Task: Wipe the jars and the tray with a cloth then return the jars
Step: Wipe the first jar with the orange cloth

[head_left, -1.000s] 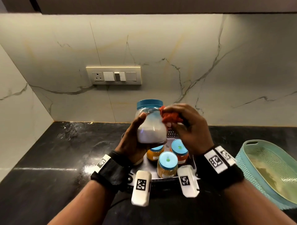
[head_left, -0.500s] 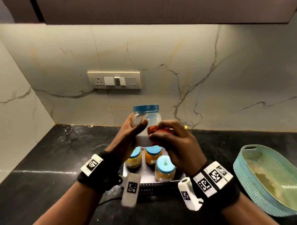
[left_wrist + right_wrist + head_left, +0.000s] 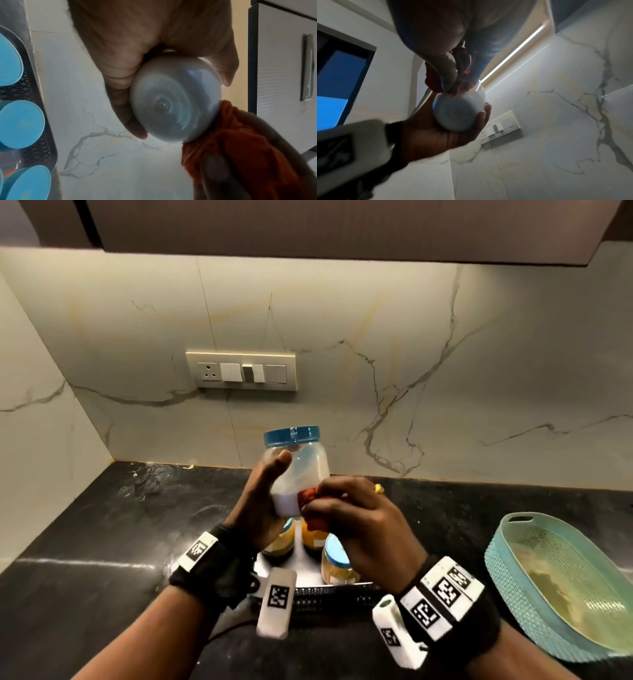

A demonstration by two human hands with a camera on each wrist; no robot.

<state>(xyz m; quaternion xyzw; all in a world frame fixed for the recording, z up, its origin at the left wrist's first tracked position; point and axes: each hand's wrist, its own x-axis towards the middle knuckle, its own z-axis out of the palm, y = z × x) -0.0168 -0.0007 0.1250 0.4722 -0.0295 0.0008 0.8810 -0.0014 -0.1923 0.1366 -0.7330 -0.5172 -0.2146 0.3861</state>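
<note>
My left hand [image 3: 265, 501] grips a clear jar [image 3: 301, 470] with a blue lid and white powder, upright above the tray. The jar's round base [image 3: 175, 100] fills the left wrist view, and the jar [image 3: 458, 115] also shows from below in the right wrist view. My right hand [image 3: 352, 518] holds a bunched red cloth [image 3: 308, 501] against the jar's lower right side; the cloth [image 3: 240, 148] touches the base edge. Below, three smaller blue-lidded jars [image 3: 337, 563] with yellow and orange contents stand on a steel tray [image 3: 308, 573], partly hidden by my hands.
A teal plastic basket [image 3: 565, 587] sits on the black counter [image 3: 102, 542] at the right. The marble wall with a switch plate [image 3: 241, 371] stands behind, and a cabinet hangs overhead. A corner wall closes the left side.
The red cloth has slid from near the jar's lid down to its lower right side. The jar stays in my left hand, and the head view has tilted upward.
</note>
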